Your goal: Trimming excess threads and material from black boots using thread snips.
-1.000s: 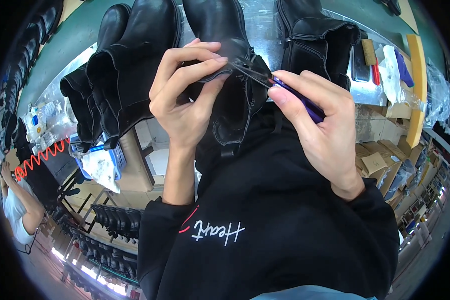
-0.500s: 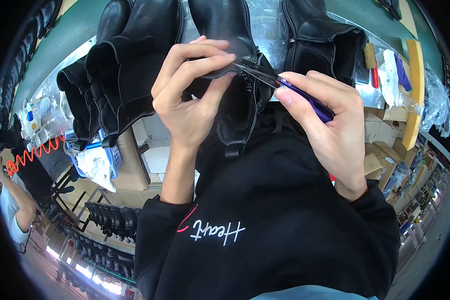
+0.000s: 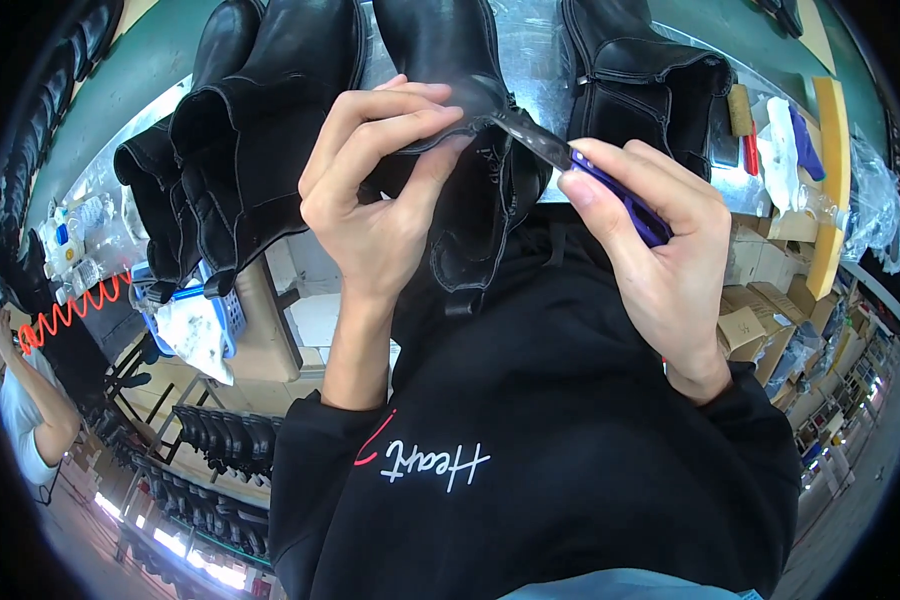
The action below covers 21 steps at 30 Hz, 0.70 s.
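Note:
A black leather ankle boot [image 3: 438,45] lies in front of me with its open top and pull loop toward my body. My left hand [image 3: 375,180] pinches the edge of that boot's opening between thumb and fingers. In my right hand [image 3: 665,230] is a pair of thread snips [image 3: 615,190] with a purple handle and dark blades. The snips point left, with their slightly blurred tip at the boot's edge, just right of my left fingertips. Whether the tip touches the leather I cannot tell.
More black boots [image 3: 270,110] lie to the left, and another boot [image 3: 645,90] to the right, on a metal-topped bench [image 3: 542,70]. A blue basket [image 3: 232,318] with a stained cloth hangs below left. A yellow foam strip [image 3: 828,190] stands right. Another person's arm [image 3: 45,400] shows far left.
The snips have moved slightly up and to the right, and their blades look closer together. My left hand keeps its pinch on the boot with barely any shift.

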Each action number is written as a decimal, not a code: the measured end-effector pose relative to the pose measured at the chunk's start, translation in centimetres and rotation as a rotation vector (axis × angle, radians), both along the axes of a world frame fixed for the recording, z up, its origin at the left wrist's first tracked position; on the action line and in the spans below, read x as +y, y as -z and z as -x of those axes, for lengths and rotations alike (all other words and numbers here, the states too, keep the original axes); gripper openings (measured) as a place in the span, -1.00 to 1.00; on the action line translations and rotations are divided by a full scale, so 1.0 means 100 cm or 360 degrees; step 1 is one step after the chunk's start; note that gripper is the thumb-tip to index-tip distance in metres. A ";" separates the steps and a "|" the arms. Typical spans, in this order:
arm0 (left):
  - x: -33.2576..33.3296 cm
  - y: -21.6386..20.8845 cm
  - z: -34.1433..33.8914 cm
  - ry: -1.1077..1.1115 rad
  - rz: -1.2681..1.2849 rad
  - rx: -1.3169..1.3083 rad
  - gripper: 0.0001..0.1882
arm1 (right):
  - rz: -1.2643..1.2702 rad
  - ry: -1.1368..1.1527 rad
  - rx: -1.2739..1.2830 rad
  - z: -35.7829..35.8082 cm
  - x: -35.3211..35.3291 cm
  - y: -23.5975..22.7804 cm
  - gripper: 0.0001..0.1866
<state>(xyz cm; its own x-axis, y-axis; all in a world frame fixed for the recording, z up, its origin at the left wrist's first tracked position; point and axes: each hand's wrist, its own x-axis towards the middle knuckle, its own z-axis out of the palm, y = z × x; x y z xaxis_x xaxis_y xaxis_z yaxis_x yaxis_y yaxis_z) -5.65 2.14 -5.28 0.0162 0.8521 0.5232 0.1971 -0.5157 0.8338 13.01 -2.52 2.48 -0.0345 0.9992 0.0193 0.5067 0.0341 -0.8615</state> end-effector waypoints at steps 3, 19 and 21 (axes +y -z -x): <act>0.000 0.000 0.002 -0.0001 -0.0009 0.0023 -0.70 | 0.0027 -0.0019 -0.0017 -0.003 -0.001 0.000 -0.77; -0.001 0.001 0.004 0.0026 -0.0005 -0.0015 -0.68 | 0.0161 -0.0046 0.0123 0.000 -0.001 0.000 -0.82; -0.001 0.002 0.004 0.0014 0.0002 -0.0024 -0.68 | 0.0182 -0.0043 0.0147 0.000 -0.001 0.000 -0.83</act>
